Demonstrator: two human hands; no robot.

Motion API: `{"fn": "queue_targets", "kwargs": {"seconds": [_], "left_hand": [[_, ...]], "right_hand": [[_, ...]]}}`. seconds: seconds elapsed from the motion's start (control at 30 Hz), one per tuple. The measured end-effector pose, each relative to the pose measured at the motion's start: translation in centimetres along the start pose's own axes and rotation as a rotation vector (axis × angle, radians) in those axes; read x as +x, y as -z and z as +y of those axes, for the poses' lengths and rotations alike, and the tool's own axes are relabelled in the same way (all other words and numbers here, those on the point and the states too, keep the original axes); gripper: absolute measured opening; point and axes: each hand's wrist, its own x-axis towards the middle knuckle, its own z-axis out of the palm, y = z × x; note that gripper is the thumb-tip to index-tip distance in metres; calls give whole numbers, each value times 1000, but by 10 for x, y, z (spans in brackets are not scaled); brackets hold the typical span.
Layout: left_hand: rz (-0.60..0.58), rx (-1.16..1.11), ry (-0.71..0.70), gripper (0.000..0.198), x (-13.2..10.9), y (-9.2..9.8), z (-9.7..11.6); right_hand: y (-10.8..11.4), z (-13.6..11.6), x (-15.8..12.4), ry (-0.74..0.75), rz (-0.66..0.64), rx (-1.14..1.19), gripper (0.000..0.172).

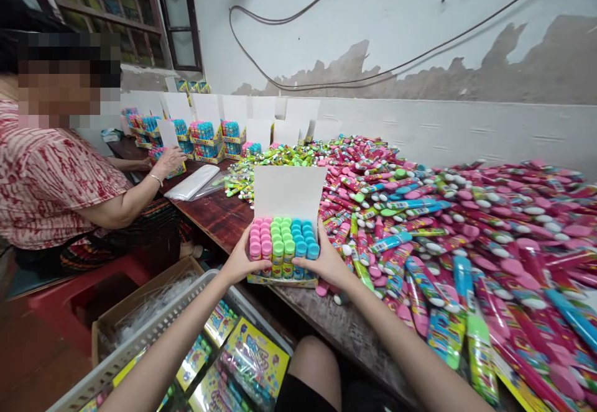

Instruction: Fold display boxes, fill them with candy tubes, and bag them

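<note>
My left hand [241,260] and my right hand [321,260] grip the two sides of a yellow display box [282,281] at the table's edge. Its raised white lid card [289,191] stands upright at the back. Packed inside are rows of small bottles [282,241] with pink, green and blue caps. To the right of my right hand, a large heap of pink, blue and green toy tubes [466,244] covers the table. A co-worker's hand [168,162] rests on another box at the far left.
A seated co-worker [51,176] in a patterned top is at the left of the wooden table [217,219]. Filled boxes [208,141] stand along the back. A bag of clear film [191,182] lies on the table. Below are a white basket [140,331] of yellow packets and a cardboard box [135,306].
</note>
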Motion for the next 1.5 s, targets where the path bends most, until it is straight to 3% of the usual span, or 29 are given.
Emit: {"fn": "queue_targets", "kwargs": {"seconds": [0.23, 0.4, 0.5, 0.6, 0.73, 0.83, 0.9, 0.97, 1.03, 1.13, 1.27, 1.4, 1.5], "left_hand": [[-37, -24, -15, 100, -6, -16, 8], [-84, 7, -33, 100, -3, -41, 13], [-110, 3, -30, 104, -2, -45, 11], [-136, -88, -42, 121, 7, -40, 15], [-94, -433, 13, 96, 45, -27, 43], [-278, -404, 226, 96, 79, -13, 67], [-409, -273, 325, 81, 91, -5, 74], [-467, -149, 339, 59, 92, 0, 74], [-489, -48, 318, 50, 88, 2, 71], [-487, 53, 340, 48, 84, -1, 66], [-435, 65, 394, 47, 88, -3, 61], [-445, 61, 413, 48, 95, -2, 56], [-442, 64, 407, 50, 95, -3, 57]], "right_hand": [[16, -4, -17, 129, 6, -53, 93], [38, 2, -38, 62, 34, -137, 96], [44, 9, -43, 43, 47, -121, 114], [48, 10, -34, -4, 127, 57, 129], [67, -14, 1, -117, 210, 325, 107], [88, -35, 27, -150, -12, 245, 102], [99, -43, 38, -150, -235, 97, 85], [102, -49, 45, -147, -424, -64, 63], [94, -53, 54, -166, -546, -259, 50], [69, -62, 73, -212, -614, -478, 49], [51, -65, 96, -289, -624, -492, 51], [78, -53, 88, -410, -668, -441, 52], [107, -41, 70, -420, -648, -379, 54]]}}
